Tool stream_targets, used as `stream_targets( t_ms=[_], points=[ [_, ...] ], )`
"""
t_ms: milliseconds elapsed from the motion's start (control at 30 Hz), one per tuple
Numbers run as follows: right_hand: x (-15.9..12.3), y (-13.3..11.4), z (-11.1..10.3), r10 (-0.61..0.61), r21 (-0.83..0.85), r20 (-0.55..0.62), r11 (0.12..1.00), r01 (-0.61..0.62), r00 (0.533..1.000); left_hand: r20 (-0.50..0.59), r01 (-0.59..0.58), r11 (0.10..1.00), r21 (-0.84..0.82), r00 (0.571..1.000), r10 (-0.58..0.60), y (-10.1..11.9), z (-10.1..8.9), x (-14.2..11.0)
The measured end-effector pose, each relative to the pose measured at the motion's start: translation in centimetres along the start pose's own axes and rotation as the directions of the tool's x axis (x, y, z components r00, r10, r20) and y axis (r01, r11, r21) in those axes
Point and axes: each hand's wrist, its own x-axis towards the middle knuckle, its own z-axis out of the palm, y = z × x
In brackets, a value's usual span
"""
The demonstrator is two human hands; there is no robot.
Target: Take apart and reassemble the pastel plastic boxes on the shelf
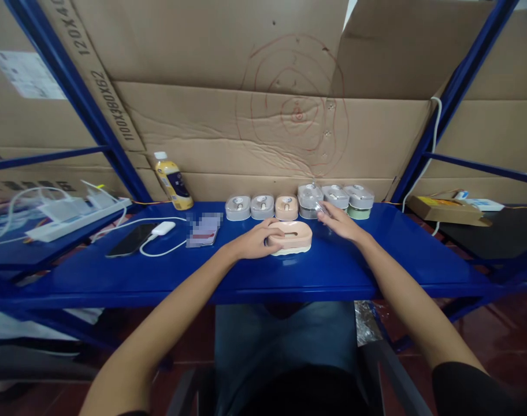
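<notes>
My left hand (263, 238) is closed round the left end of a pink oval box (299, 237). The box has a long slot in its top and a white, uneven lower edge, and it rests on the blue table. My right hand (339, 221) is to the right of it and farther back, with its fingertips together at a small clear, shiny piece (319, 207) too blurred to name. Just behind those fingertips stands a grey box with a clear lid (310, 199), part of a row of similar boxes.
Other clear-lidded boxes in the row are grey (238, 208), pink (286, 208) and green-based (359, 201). To the left lie a phone with a white charger (136, 240), a second phone (205, 229) and a yellow bottle (174, 182). Cardboard (194, 133) backs the blue table (333, 277).
</notes>
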Motion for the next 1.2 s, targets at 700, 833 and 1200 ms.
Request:
stream_targets(
  t_ms=[700,833,1200],
  points=[
    [-0.4,-3.8,4.4,-0.232,-0.020,0.239,0.970,0.243,0.943,0.019,0.116,0.941,-0.318,0.993,-0.116,-0.8,2.1,0.7],
    [-0.2,-3.6,4.7,-0.225,-0.034,0.231,0.970,0.239,0.947,0.009,0.110,0.959,-0.260,0.994,-0.112,-0.6,2.0,0.7],
    [0.3,-4.5,4.5,-0.195,-0.123,0.265,0.964,0.234,0.944,-0.003,0.106,0.950,-0.293,0.994,-0.112,-0.6,1.9,0.9]
  ],
)
